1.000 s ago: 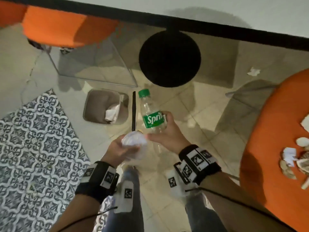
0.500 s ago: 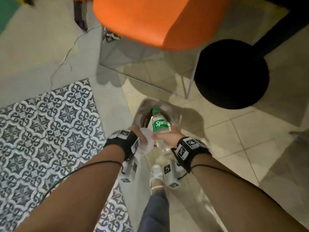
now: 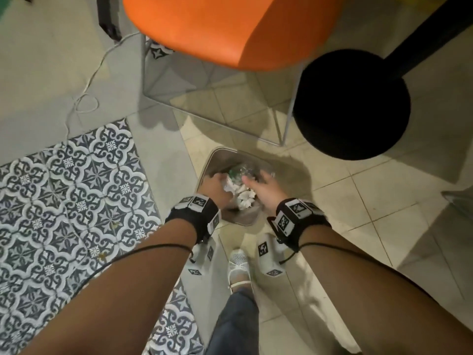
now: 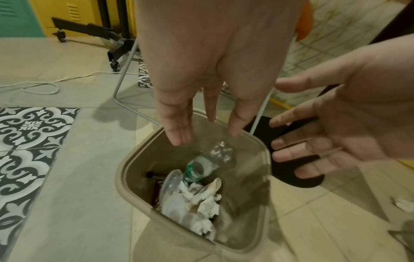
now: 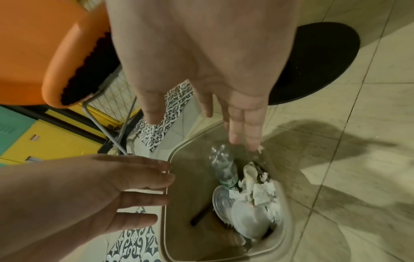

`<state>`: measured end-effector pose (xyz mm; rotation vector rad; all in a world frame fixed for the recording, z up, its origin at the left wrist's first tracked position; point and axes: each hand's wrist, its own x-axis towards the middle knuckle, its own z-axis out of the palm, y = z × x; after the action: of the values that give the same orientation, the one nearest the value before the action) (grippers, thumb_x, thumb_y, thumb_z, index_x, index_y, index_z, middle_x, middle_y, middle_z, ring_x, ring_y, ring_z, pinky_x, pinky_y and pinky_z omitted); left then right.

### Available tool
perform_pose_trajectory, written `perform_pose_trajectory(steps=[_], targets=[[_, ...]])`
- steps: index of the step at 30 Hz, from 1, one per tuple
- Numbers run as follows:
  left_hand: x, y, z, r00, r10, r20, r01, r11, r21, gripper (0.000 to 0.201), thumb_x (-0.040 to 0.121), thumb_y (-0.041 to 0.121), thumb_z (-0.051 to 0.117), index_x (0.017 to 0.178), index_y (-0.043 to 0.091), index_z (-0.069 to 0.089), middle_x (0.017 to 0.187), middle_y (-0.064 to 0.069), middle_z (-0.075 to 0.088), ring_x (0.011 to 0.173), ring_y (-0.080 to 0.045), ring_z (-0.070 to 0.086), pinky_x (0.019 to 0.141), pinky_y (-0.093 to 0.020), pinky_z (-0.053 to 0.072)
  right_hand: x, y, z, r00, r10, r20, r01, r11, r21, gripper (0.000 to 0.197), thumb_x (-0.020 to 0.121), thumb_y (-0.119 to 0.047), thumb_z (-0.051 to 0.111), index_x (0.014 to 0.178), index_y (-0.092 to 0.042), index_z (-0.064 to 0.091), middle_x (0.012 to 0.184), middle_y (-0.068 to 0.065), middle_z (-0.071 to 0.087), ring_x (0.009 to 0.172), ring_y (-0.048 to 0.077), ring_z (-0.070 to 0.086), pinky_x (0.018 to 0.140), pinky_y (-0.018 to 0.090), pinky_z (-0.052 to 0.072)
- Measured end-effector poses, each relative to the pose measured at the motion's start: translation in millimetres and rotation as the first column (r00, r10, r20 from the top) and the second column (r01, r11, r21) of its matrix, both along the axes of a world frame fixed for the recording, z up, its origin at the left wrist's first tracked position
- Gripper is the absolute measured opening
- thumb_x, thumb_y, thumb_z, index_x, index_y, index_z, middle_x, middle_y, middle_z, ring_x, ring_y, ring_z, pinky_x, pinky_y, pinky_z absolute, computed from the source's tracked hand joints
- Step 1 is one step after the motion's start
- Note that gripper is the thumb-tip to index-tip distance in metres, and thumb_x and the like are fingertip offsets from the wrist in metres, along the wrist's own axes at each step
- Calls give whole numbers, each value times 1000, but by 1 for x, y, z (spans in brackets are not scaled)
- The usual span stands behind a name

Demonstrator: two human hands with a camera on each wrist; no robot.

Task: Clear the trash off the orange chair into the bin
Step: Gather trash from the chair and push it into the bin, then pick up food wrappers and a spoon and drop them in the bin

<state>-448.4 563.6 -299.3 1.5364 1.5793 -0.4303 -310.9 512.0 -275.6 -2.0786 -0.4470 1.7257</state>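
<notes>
A beige bin [image 3: 242, 222] stands on the floor right below both hands. Inside it lie a clear Sprite bottle [image 4: 208, 163] with a green label, a clear plastic cup and lid [image 5: 220, 200], a black straw [image 5: 201, 216] and crumpled white tissue [image 4: 206, 203]. My left hand [image 3: 217, 187] hangs over the bin's left side with straight fingers and holds nothing. My right hand [image 3: 261, 184] hovers over the right side, fingers spread, holding nothing. In the wrist views the left hand [image 4: 206, 127] and right hand [image 5: 199, 124] point down into the bin.
An orange chair [image 3: 230, 29] on thin metal legs stands just beyond the bin. A black round table base [image 3: 350, 106] sits to the right. Patterned tiles [image 3: 76, 201] and a white cable [image 3: 84, 98] lie left. A paper scrap [image 4: 403, 203] lies on the floor. My white shoe [image 3: 239, 265] is near the bin.
The right hand let go of the Sprite bottle and the left hand let go of the plastic cup; both now lie in the bin. Both hands have opened above it.
</notes>
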Motion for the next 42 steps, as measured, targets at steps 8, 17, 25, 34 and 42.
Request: perform_pose_trajectory(steps=[8,17,25,34,42], targets=[[114,-99,99,960,-46,276,5,989,145,26,87,17,59,110,6,63,107,-11,66,98,-25,62,90,-30,47,99,-121,86,957,-146,252,53,939,340,28,89,-25,61,117,-24,58,120,-7,59,106,11,58,96,29,47],[336,-333,210,720,-410,560,335,912,236,23,88,11,59,110,11,65,106,-8,64,89,-21,60,85,-28,48,279,-404,172,654,-460,601,157,859,487,15,84,-8,59,93,-9,71,92,9,72,74,19,64,70,25,50],[481,-535,219,573,-736,361,706,666,240,63,80,38,69,136,20,44,141,-12,38,133,-31,34,109,-38,32,389,-661,197,455,-369,810,445,883,153,33,82,-32,58,107,-12,67,109,17,64,104,35,57,85,38,46],[542,-586,165,469,-883,-20,876,462,138,125,62,60,76,149,33,-9,158,-10,-16,144,-43,-2,111,-63,20,427,-766,162,650,-381,657,656,719,-231,121,60,-48,83,147,-35,0,146,16,24,131,41,33,101,53,41],[545,-606,154,372,-923,-95,906,339,254,100,74,55,69,149,30,8,157,-8,16,141,-36,18,109,-53,33,433,-759,146,721,-263,641,574,745,-340,104,75,-44,73,148,-36,-1,150,19,17,133,41,29,98,55,41]])
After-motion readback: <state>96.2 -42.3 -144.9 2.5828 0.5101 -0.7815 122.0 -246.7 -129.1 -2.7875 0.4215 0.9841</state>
